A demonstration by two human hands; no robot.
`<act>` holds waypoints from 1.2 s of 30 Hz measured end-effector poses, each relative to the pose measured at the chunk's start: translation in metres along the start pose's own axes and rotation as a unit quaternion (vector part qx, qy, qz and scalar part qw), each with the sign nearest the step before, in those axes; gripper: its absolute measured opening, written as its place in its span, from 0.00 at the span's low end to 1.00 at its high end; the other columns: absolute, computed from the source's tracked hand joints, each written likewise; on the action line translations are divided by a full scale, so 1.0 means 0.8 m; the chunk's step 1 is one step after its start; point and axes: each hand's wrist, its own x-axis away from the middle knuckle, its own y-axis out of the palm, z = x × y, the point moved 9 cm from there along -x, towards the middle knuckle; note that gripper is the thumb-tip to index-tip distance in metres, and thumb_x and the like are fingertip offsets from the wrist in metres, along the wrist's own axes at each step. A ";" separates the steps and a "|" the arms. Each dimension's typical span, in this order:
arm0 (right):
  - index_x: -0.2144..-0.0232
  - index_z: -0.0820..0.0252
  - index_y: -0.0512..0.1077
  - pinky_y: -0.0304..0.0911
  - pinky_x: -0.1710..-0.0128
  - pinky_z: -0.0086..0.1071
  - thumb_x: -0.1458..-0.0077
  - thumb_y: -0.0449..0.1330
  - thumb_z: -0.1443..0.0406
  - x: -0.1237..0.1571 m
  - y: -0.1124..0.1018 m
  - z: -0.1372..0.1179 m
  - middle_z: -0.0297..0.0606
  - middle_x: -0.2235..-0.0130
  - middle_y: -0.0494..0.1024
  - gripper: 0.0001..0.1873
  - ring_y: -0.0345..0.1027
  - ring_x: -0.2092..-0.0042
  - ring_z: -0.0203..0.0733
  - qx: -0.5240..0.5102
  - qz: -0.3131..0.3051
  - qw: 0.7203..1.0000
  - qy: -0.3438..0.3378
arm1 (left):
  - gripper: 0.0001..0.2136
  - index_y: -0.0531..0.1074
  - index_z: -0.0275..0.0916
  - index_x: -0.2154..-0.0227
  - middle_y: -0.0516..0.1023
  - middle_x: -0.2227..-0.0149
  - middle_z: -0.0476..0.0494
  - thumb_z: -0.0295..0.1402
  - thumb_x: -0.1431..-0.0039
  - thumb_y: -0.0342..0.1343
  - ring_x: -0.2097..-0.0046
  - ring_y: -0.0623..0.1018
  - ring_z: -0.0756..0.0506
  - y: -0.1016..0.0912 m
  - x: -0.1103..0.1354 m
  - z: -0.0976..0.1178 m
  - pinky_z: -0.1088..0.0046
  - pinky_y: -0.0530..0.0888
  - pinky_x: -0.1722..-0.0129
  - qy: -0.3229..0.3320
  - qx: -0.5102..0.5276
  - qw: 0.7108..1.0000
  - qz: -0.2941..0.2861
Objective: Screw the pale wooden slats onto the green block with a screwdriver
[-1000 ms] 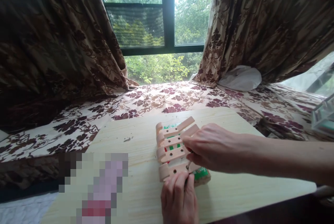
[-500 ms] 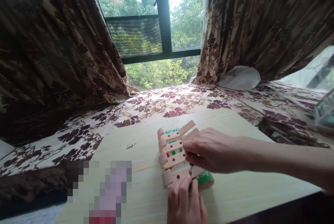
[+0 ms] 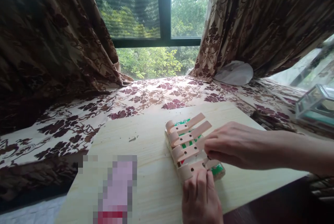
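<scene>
Several pale wooden strips with drilled holes [image 3: 186, 137] lie in a row across a green, white and red packet [image 3: 217, 169] on a light wooden board [image 3: 146, 147]. My left hand [image 3: 201, 198] comes up from the bottom edge, fingers closed together and pressed on the nearest strip [image 3: 191, 170]. My right hand [image 3: 231, 144] reaches in from the right, its fingertips pinched on a small thing at that same strip, too small to name.
A blurred pinkish object [image 3: 116, 192] lies on the board's near left. Floral cloth [image 3: 78, 119] covers the sill, with brown curtains at both sides of the window. A white bundle [image 3: 233, 72] sits at the back right, and a glass box [image 3: 314, 107] at the far right.
The view has shifted, so the strips and both hands now sit further right. Both hands stay on the nearest strip; the small dark piece seen between the fingers is now hidden.
</scene>
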 end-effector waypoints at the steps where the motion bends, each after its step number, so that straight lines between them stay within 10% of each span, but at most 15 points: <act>1: 0.73 0.59 0.63 0.46 0.75 0.29 0.40 0.46 0.65 -0.003 0.001 0.007 0.33 0.76 0.67 0.11 0.57 0.74 0.33 -0.014 0.002 1.000 0.018 | 0.13 0.73 0.34 0.61 0.75 0.60 0.42 0.22 0.51 0.54 0.57 0.71 0.43 -0.001 0.000 0.000 0.66 0.65 0.58 -0.002 -0.004 1.000 -0.001; 7: 0.74 0.59 0.62 0.40 0.77 0.30 0.41 0.48 0.61 -0.007 -0.005 0.032 0.31 0.79 0.66 0.12 0.54 0.78 0.33 0.006 0.021 0.996 0.092 | 0.12 0.73 0.35 0.62 0.75 0.61 0.42 0.22 0.51 0.53 0.57 0.71 0.43 -0.003 -0.003 0.001 0.66 0.65 0.58 -0.005 -0.013 1.000 -0.001; 17: 0.73 0.62 0.65 0.44 0.75 0.32 0.46 0.50 0.74 0.003 -0.003 -0.025 0.37 0.72 0.70 0.07 0.58 0.73 0.35 0.052 -0.002 0.994 -0.098 | 0.12 0.74 0.39 0.63 0.75 0.63 0.43 0.22 0.51 0.53 0.57 0.72 0.45 -0.004 -0.004 -0.003 0.67 0.65 0.55 -0.004 -0.022 1.000 0.022; 25: 0.77 0.62 0.66 0.40 0.78 0.31 0.47 0.53 0.66 0.003 0.001 0.024 0.34 0.78 0.70 0.08 0.57 0.78 0.32 0.014 -0.026 0.998 0.051 | 0.12 0.74 0.41 0.64 0.75 0.63 0.45 0.24 0.52 0.54 0.57 0.72 0.45 -0.004 -0.005 -0.002 0.67 0.65 0.55 -0.010 -0.035 0.999 0.035; 36: 0.74 0.61 0.63 0.47 0.72 0.32 0.46 0.50 0.74 0.024 -0.009 -0.029 0.35 0.73 0.69 0.07 0.60 0.70 0.35 0.006 0.037 0.995 -0.096 | 0.11 0.75 0.40 0.66 0.74 0.63 0.42 0.24 0.52 0.53 0.56 0.71 0.43 -0.007 -0.005 -0.001 0.65 0.65 0.54 -0.013 -0.031 0.998 0.053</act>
